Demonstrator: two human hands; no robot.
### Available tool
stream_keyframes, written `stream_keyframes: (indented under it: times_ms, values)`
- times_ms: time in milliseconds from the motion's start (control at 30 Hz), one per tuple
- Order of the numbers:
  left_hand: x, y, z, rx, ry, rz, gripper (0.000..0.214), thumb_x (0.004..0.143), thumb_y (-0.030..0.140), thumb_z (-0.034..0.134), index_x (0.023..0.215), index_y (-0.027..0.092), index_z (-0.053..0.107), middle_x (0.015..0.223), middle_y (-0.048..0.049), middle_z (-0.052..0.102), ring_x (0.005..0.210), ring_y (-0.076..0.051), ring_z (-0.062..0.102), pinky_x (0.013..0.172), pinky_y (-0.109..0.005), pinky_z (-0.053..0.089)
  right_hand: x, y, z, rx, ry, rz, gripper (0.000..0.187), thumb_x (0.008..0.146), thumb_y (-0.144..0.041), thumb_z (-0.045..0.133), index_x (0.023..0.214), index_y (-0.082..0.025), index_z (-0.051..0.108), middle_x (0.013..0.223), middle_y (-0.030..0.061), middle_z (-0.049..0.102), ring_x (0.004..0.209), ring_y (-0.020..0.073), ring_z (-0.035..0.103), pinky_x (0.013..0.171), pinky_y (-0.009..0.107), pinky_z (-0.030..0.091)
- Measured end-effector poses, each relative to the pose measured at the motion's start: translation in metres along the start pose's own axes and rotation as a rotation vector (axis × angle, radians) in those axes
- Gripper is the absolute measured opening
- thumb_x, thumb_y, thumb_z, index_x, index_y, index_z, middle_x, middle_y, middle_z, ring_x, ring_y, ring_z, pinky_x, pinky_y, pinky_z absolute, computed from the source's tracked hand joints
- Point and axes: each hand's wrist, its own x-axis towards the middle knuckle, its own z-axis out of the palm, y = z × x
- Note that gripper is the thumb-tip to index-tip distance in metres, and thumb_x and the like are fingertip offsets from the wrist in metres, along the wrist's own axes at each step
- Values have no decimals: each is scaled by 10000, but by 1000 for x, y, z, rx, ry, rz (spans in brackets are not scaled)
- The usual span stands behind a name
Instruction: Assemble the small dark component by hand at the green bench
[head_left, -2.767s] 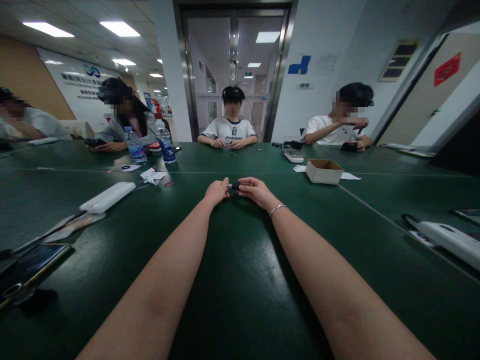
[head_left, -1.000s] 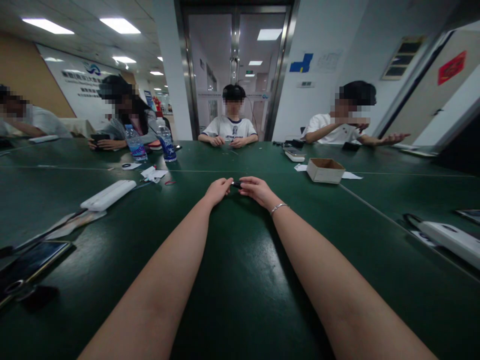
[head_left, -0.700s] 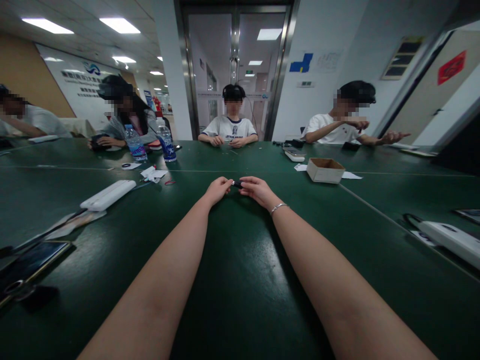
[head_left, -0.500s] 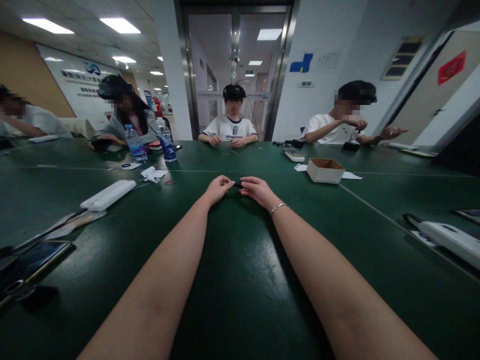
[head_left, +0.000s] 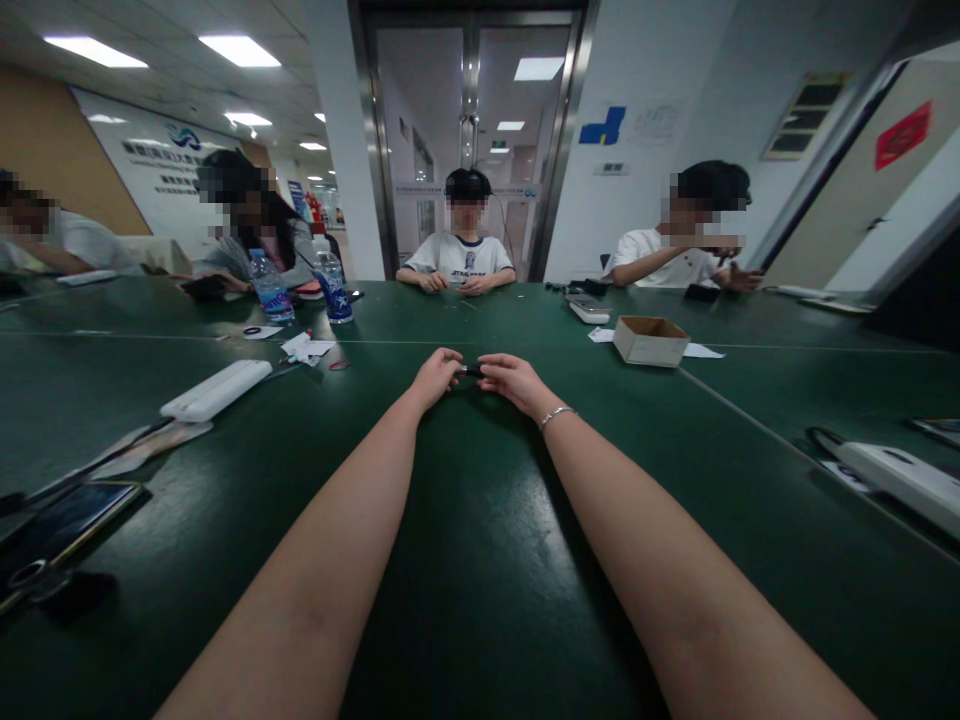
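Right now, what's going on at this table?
Both arms stretch out over the green table. The left hand and right hand meet on a small black piece, fingers pinching it from either side; what it is cannot be told. Other people sit along the far edge. A box lies to the right, two bottles and a white case to the left, none of them touched.
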Motion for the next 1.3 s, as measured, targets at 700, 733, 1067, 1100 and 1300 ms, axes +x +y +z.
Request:
stream_keyframes:
  times_ms: [700,733,1067,1100,1300]
  values:
    - [1,-3,-2,59,-9,33,195,791,264,496,953,165,540,598,13,555,487,-84,467,473,-186,353,2,1,-1,1,-11,-2,157,770,10,593,841,-123,636,742,33,644,543,84,620,520,166,547]
    - [0,-3,-1,56,-7,25,197,791,267,493,951,162,541,601,10,558,488,-85,468,475,-188,355,1,1,-1,2,-10,-3,156,771,10,590,841,-122,636,741,32,644,540,83,619,518,164,546]
    - [1,-4,-1,63,-27,55,201,794,275,480,921,144,563,581,9,549,483,-88,462,466,-194,345,0,-1,0,1,-12,4,166,784,26,561,850,-112,626,719,35,643,533,91,623,517,171,541]
    - [0,-3,-1,63,-42,54,207,811,287,458,910,142,567,563,9,540,477,-88,461,465,-194,345,0,-1,0,2,-15,4,165,782,25,566,851,-112,627,727,36,645,535,90,623,520,171,542]
    - [-2,0,-1,51,-38,35,171,806,231,456,912,147,561,594,9,537,483,-79,455,463,-186,349,1,0,0,-3,-20,3,167,785,22,560,849,-116,630,739,36,646,536,87,622,520,169,543]
